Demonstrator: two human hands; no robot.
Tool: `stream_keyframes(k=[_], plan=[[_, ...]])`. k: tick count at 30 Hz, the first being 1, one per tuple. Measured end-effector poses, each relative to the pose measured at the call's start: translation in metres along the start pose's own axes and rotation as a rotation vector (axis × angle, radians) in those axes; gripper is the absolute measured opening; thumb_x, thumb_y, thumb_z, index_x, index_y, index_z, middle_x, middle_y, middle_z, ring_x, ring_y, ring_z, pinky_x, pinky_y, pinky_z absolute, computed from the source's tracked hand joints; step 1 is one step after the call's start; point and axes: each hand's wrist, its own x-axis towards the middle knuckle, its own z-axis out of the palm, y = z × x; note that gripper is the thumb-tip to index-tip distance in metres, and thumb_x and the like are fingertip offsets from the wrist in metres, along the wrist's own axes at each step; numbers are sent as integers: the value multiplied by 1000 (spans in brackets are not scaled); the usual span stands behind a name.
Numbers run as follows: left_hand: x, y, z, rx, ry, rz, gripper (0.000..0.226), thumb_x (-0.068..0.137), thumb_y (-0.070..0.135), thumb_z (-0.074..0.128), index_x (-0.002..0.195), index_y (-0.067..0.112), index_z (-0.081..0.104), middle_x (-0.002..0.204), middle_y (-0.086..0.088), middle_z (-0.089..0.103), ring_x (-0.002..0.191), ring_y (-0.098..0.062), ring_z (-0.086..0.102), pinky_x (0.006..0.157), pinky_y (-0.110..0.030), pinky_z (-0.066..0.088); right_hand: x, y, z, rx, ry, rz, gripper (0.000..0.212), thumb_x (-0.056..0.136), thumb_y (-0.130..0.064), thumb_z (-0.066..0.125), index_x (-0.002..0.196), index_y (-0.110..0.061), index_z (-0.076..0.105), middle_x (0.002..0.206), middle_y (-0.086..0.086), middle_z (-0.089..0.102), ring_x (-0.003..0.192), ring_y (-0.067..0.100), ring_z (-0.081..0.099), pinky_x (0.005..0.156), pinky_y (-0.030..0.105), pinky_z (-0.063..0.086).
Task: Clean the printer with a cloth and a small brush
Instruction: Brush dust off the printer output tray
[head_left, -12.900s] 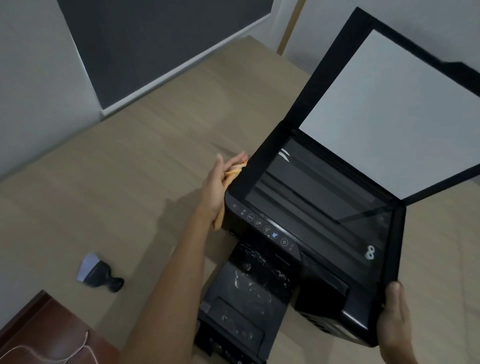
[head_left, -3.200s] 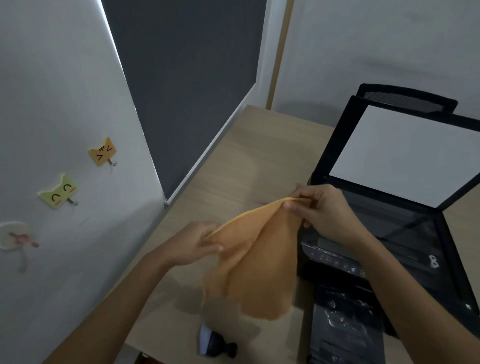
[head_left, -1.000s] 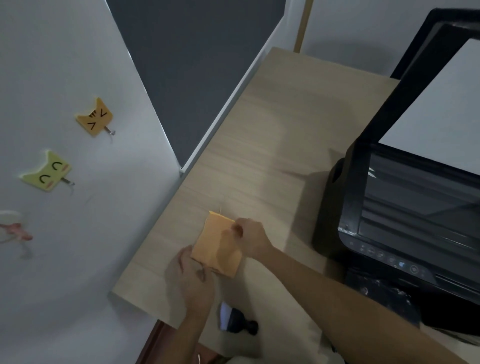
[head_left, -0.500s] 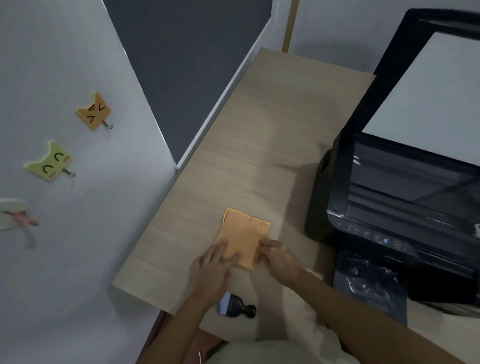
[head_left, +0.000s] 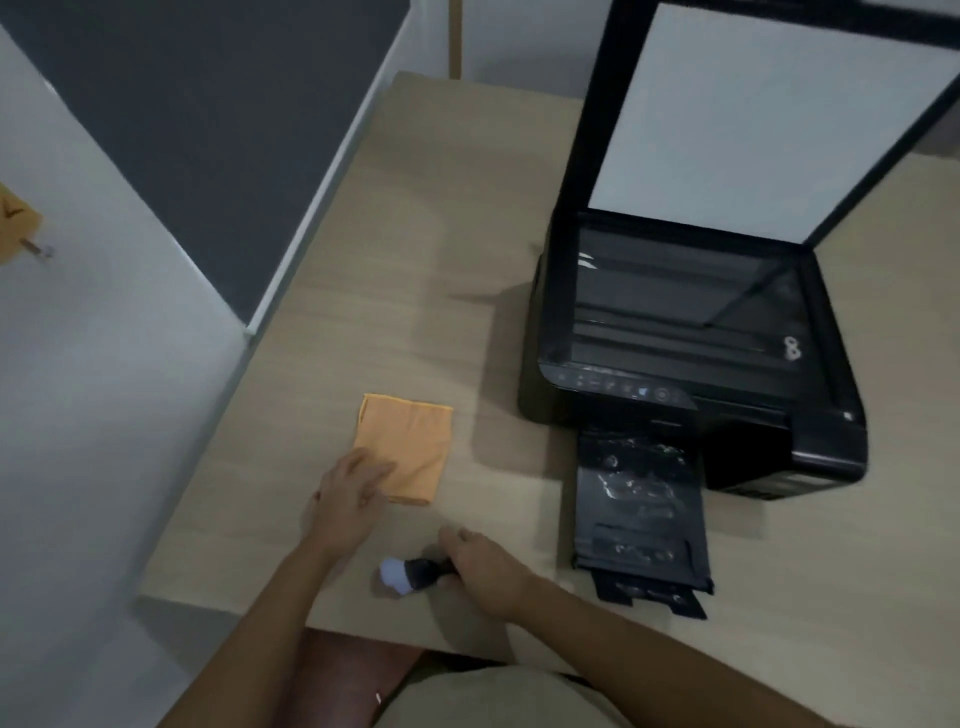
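Your left hand (head_left: 349, 491) is lying open and flat on the folded orange cloth (head_left: 404, 447) on the desk (head_left: 415, 249), while your right hand (head_left: 480, 569) is closing around the small brush (head_left: 410, 573) near the open black printer (head_left: 691, 332).

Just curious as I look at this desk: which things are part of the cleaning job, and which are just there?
Part of the job: printer, orange cloth, small brush.
Just there: orange cat-face hook on the wall.
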Motion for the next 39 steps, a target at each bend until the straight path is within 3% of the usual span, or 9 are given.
stream_keyframes(k=[4,9,12,15,18,23,27,34,39], plan=[[-26,49,25,-371,250,-63,20,89,0,55,104,8,66,113,-12,58,93,-25,60,73,-13,42,-69,21,-36,267,158,70,17,91,-24,58,101,-13,50,82,6,59,69,15,50,55,24,36],[-63,129,108,-687,-241,-261,20,99,21,43,98,25,63,95,4,69,93,-20,65,71,-20,50,-163,77,-86,165,492,192,17,92,-33,55,82,-19,58,70,-5,61,66,12,57,59,24,41],[-74,156,152,-740,-444,-358,30,100,33,37,103,24,66,95,2,69,86,-14,61,65,-21,43,-172,96,-96,55,335,177,15,93,-32,51,90,-20,61,84,-2,66,78,16,61,67,28,46],[-82,171,167,-750,-360,-352,26,99,23,43,87,19,66,89,-6,67,70,-10,59,55,-12,43,-179,114,-100,-259,100,227,30,93,-38,47,98,-13,63,99,13,68,90,31,63,72,36,49],[-88,183,171,-736,-285,-351,21,100,17,43,98,12,64,91,-5,67,74,-9,61,55,-4,45,-213,140,-129,-495,4,390,37,93,-40,49,107,-8,61,109,17,62,99,33,61,74,33,46],[-90,188,176,-778,-239,-351,20,99,12,43,93,9,62,78,1,65,69,-7,61,54,-5,44,-193,100,-107,-439,67,305,26,94,-18,44,105,-3,63,108,20,64,100,36,62,79,39,50],[-89,182,178,-791,-220,-353,27,98,13,47,76,14,63,66,2,63,70,-17,54,64,-28,43,-162,74,-75,-258,68,180,26,97,-15,39,110,-6,60,109,22,64,101,38,61,79,43,48],[-89,178,180,-733,-295,-388,21,99,21,46,105,12,64,93,-1,66,82,-14,59,65,-23,40,-237,147,-112,-207,331,648,31,95,-27,47,68,-12,49,93,18,68,88,32,64,61,32,40],[-88,174,182,-754,-286,-375,20,98,22,47,98,15,66,91,-1,67,79,-12,59,65,-25,41,-164,113,-72,-24,373,679,22,94,-13,43,99,-8,63,100,13,68,94,29,65,68,31,46]])
